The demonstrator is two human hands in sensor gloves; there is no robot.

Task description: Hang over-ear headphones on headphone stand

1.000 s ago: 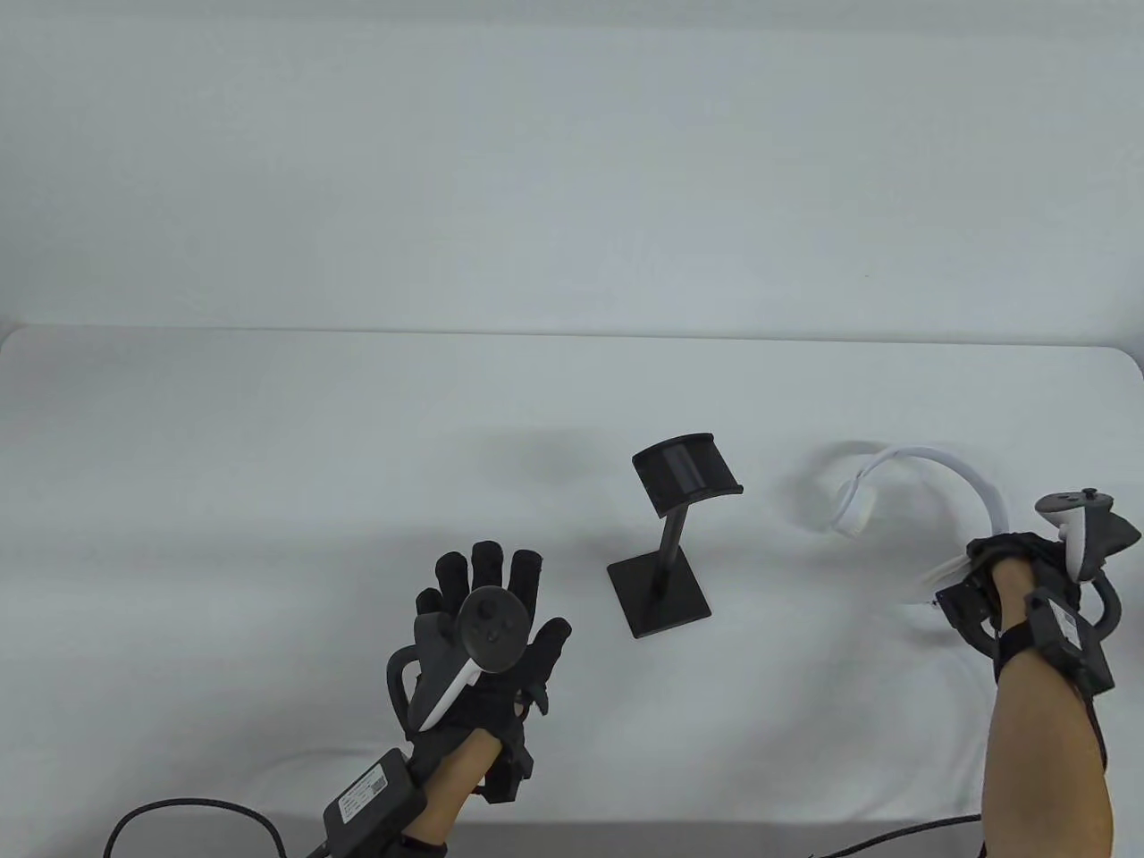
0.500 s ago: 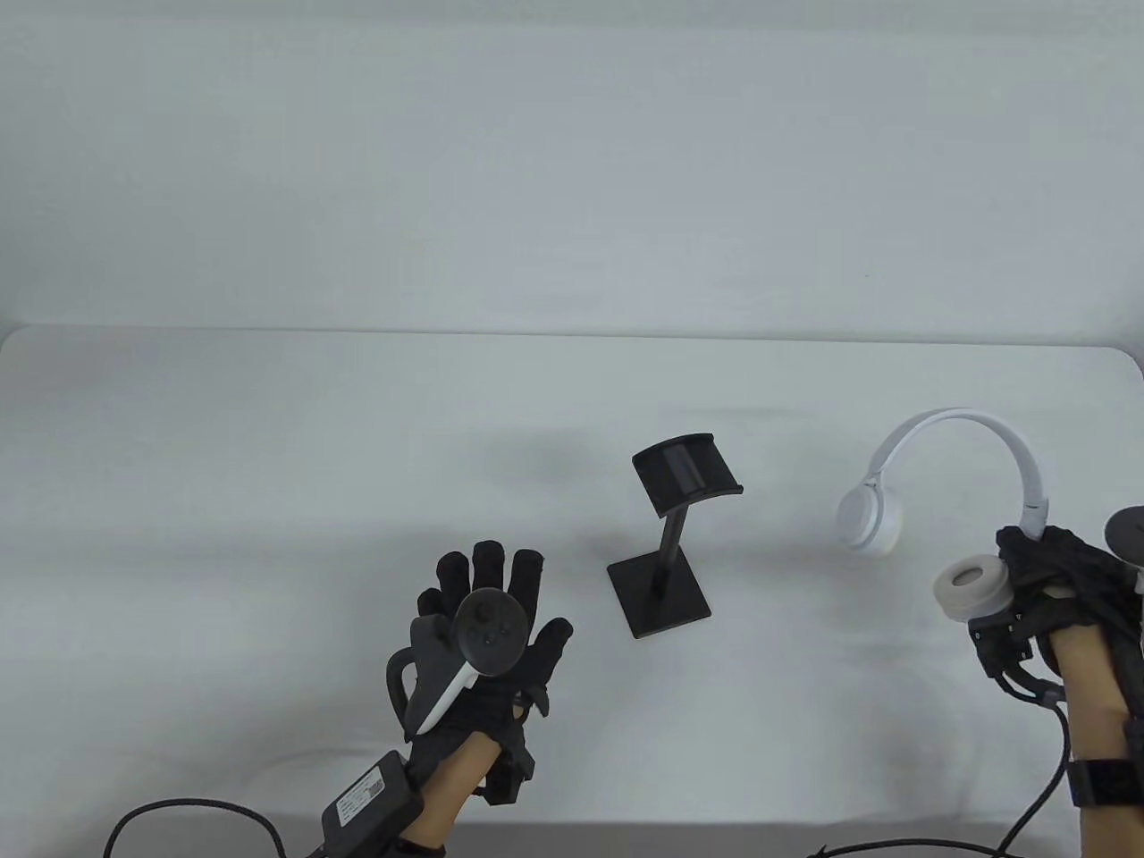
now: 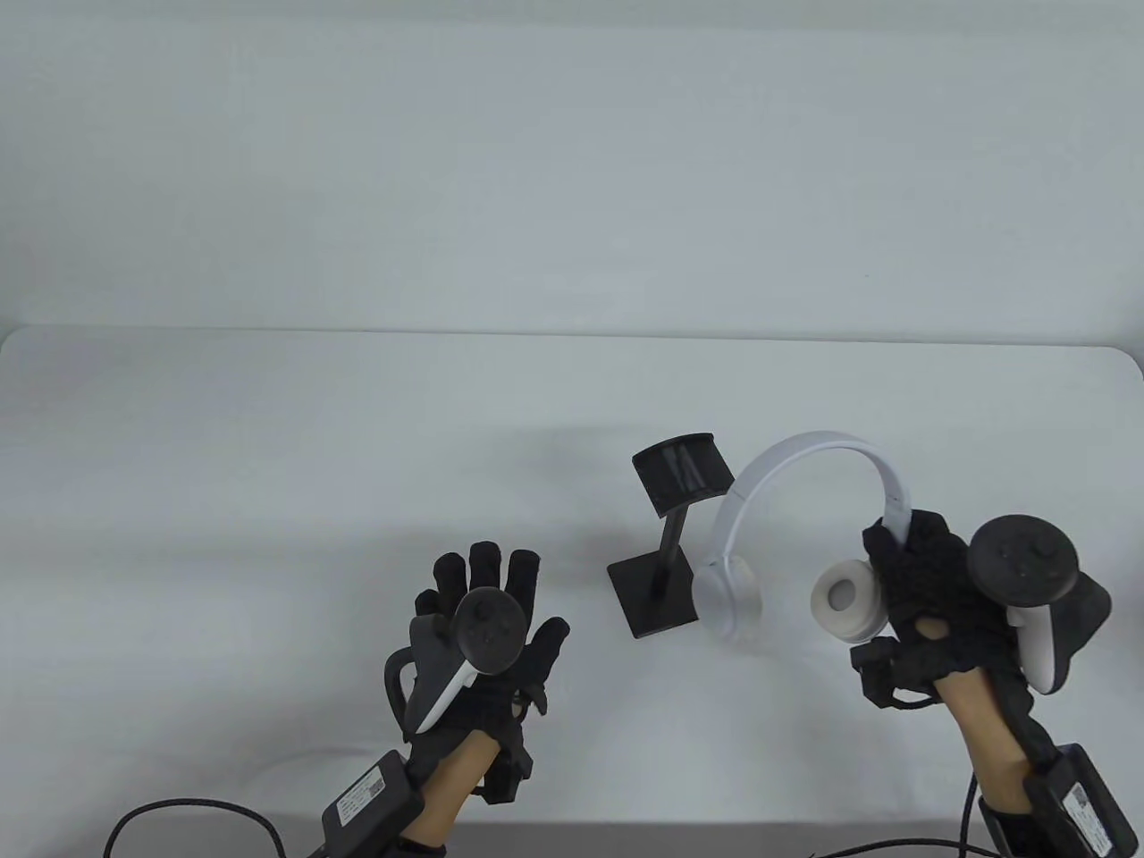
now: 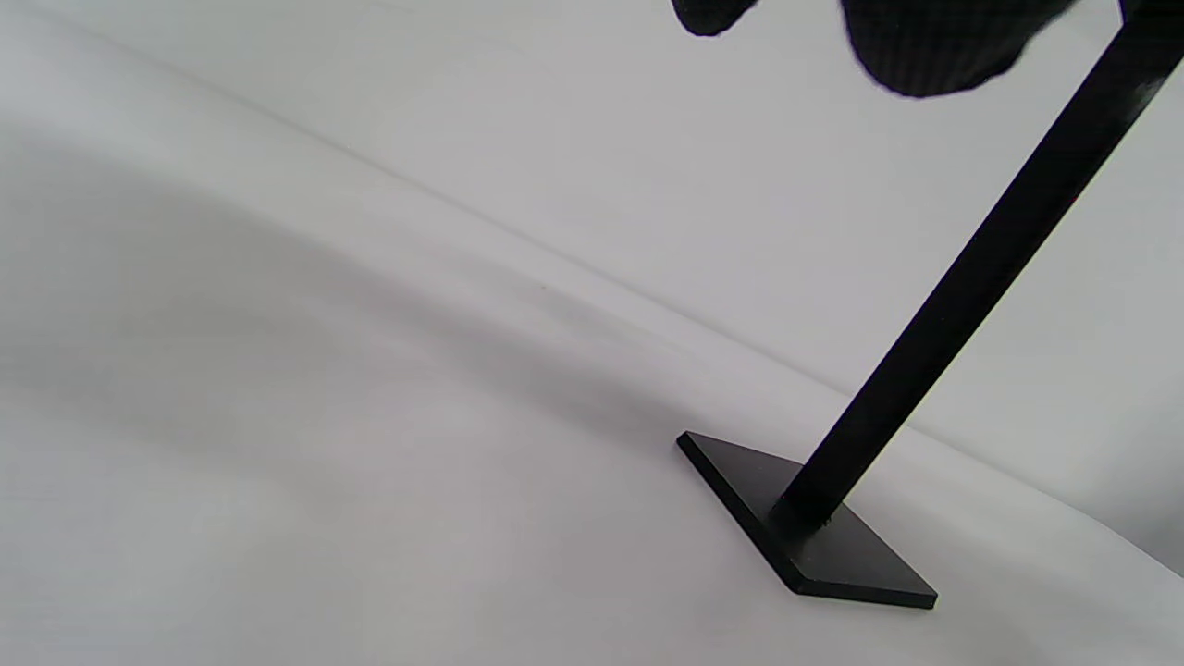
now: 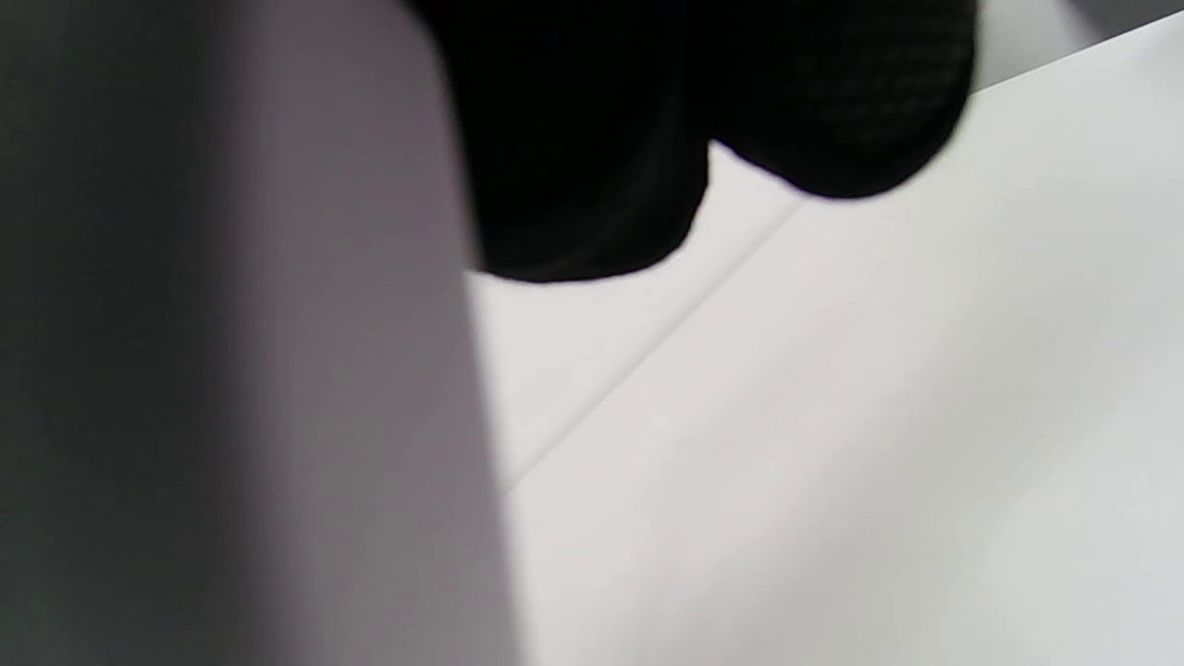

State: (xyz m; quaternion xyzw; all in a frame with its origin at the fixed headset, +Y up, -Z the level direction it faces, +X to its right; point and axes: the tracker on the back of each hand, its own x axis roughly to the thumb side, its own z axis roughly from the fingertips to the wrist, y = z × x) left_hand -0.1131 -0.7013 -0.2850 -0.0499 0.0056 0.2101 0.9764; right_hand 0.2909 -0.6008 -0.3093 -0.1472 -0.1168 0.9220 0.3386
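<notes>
The black headphone stand [image 3: 672, 532] stands upright at the table's middle, with a curved rest on top and a square base; its post and base also show in the left wrist view [image 4: 925, 370]. My right hand [image 3: 921, 581] grips the white over-ear headphones [image 3: 804, 465] by the right side of the band, just above one ear cup, and holds them in the air right of the stand. The other ear cup [image 3: 728, 603] hangs beside the stand's base. My left hand [image 3: 496, 590] lies left of the stand with fingers spread, holding nothing. In the right wrist view a blurred grey shape fills the left.
The white table [image 3: 268, 465] ends at its far edge [image 3: 572, 332] against a white wall. Black cables [image 3: 197, 809] trail from both wrists along the near edge.
My right hand has lifted the headphones off the table and carried them left, from the far right to just beside the stand. My left hand has not moved.
</notes>
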